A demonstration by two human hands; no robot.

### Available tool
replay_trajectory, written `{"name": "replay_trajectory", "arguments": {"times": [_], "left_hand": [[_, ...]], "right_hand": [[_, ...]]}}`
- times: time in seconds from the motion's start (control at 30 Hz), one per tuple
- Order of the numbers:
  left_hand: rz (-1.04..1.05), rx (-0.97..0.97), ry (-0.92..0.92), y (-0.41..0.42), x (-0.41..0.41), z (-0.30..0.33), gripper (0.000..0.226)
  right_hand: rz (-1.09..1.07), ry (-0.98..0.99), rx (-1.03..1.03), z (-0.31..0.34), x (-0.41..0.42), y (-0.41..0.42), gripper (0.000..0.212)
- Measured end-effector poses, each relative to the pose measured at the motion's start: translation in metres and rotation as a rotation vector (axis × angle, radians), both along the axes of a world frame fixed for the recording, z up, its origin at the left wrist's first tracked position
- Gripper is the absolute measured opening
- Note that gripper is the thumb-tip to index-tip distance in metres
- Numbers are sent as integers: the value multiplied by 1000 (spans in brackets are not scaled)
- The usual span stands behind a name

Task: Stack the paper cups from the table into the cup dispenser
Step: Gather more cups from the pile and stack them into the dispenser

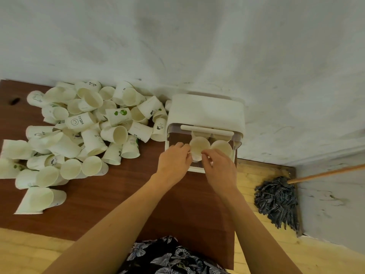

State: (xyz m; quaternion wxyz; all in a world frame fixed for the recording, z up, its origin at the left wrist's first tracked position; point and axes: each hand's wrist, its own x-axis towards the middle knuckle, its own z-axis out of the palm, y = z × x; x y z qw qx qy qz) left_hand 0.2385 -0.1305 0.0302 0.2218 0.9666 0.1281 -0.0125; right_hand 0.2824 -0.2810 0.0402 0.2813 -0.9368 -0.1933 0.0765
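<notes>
1. Both forearms reach forward over the brown tabletop (110, 198), above a patterned garment (169, 258) at the near edge.
2. Left hand (173, 161): fingers curled, with the tips touching the left side of a paper cup (199, 148). Whether the tips pinch the rim cannot be told.
3. Right hand (219, 167): fingers curled, with the tips pinching the right side of the same cup's rim.
4. The cup lies with its mouth toward the camera, inside the open front of the white cup dispenser (205, 113). A second cup (222, 148) sits just beside it on the right, also inside the dispenser.
5. The dispenser stands at the right end of the tabletop, against the wall (177, 40).
6. A loose pile of cups (83, 131) covers the left part of the tabletop, touching the dispenser's left side.
7. A mop (276, 200) rests on the floor in the right corner.
</notes>
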Motion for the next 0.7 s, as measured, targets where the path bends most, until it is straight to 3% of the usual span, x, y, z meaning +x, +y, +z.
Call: {"name": "replay_trajectory", "arguments": {"times": [0.3, 0.53, 0.7], "left_hand": [[256, 55, 31, 130, -58, -1, 24], [283, 197, 321, 207, -66, -27, 43], [194, 116, 338, 234, -62, -37, 43]], "right_hand": [[162, 195, 3, -14, -34, 107, 21], [29, 391, -7, -33, -40, 175, 23], [-82, 544, -10, -58, -38, 209, 26]]}}
